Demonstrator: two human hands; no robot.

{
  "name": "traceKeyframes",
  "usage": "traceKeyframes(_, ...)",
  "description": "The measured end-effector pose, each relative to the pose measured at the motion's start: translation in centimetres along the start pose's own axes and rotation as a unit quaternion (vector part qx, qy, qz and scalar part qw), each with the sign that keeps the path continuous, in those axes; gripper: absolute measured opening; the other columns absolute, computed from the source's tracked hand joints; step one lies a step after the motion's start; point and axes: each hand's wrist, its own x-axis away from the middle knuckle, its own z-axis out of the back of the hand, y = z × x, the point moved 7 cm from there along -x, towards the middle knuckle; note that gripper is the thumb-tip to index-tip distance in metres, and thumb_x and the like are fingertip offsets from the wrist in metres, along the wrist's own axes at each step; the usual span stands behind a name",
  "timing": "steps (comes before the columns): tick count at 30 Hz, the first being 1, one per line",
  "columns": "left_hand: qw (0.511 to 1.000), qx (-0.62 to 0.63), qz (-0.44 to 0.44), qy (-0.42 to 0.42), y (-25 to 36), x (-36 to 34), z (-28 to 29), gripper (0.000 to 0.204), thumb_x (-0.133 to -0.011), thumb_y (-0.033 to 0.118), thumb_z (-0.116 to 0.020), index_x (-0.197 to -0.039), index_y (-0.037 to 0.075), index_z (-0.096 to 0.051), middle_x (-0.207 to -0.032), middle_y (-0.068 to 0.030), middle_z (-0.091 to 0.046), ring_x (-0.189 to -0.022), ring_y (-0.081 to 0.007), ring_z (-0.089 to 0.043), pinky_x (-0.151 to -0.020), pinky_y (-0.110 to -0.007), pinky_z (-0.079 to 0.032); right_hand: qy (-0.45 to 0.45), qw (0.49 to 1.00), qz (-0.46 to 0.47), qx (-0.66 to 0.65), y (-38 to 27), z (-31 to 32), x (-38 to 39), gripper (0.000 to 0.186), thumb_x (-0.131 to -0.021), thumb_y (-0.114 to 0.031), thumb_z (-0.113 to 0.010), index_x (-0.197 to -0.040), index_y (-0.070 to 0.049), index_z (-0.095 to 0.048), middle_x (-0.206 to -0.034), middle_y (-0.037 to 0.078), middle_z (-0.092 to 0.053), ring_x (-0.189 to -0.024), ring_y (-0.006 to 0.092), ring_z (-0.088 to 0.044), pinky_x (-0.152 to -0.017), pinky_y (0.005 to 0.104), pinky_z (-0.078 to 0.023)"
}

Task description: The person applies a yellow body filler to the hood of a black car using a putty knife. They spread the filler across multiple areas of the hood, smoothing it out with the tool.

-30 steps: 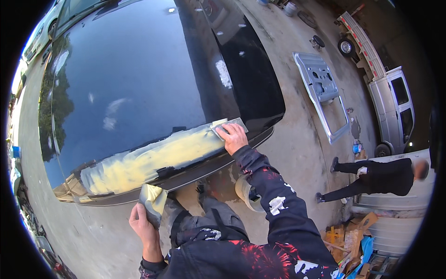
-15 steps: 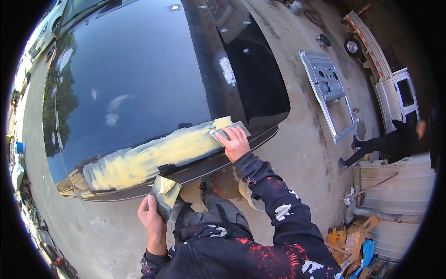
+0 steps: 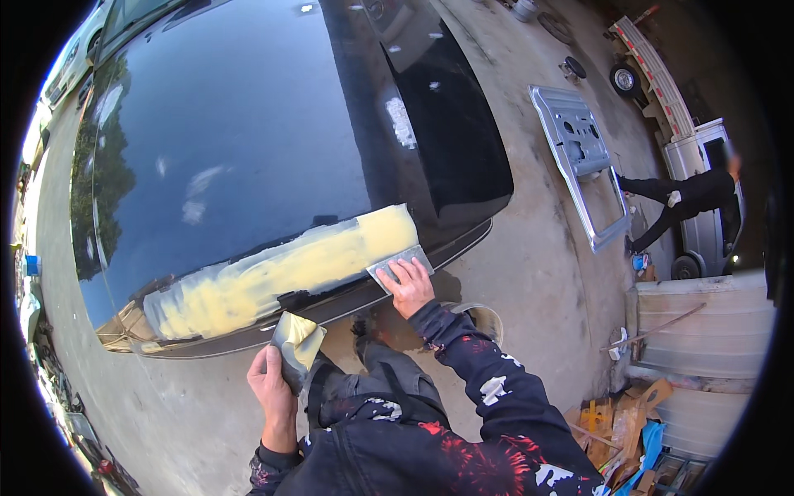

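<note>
A dark glossy car panel fills the upper left, with a wide band of pale yellow filler spread along its lower edge. My right hand presses a flat grey spreader against the right end of that band. My left hand is below the panel's edge and holds a small board smeared with yellow filler.
Concrete ground lies all around. A loose grey car door lies on it at right. Another person in dark clothes bends beside a silver vehicle. Corrugated metal sheets and cardboard scraps are piled at lower right. A round container sits by my knee.
My right hand with the spreader has stayed at the right end of the filler band. My left hand has lifted the smeared board up toward the panel's edge. The other person has shifted position at right.
</note>
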Motion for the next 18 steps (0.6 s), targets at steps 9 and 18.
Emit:
traceKeyframes(9, 1.000, 0.008, -0.014, 0.000, -0.1, 0.1, 0.1, 0.031, -0.098, 0.023, -0.065, -0.105, -0.007, -0.068, -0.089, -0.0054, -0.068, -0.077, -0.0100, -0.060, -0.070, -0.024, -0.050, 0.039, 0.999, -0.009, 0.011, 6.1, 1.3, -8.1, 0.051, -0.075, 0.002, -0.061, -0.122, -0.016, -0.066, -0.119, 0.010, -0.061, -0.115, 0.0301, -0.056, -0.107, 0.0500, -0.037)
traceKeyframes(18, 1.000, 0.017, 0.008, -0.007, -0.4, 0.5, 0.4, 0.030, -0.099, 0.023, -0.064, -0.105, -0.006, -0.068, -0.089, -0.0055, -0.069, -0.076, -0.0102, -0.062, -0.070, -0.024, -0.051, -0.012, 0.999, -0.030, 0.011, 3.9, 0.8, -0.3, 0.051, -0.075, -0.002, -0.063, -0.124, -0.019, -0.066, -0.122, 0.009, -0.062, -0.117, 0.0287, -0.056, -0.107, 0.0509, -0.038)
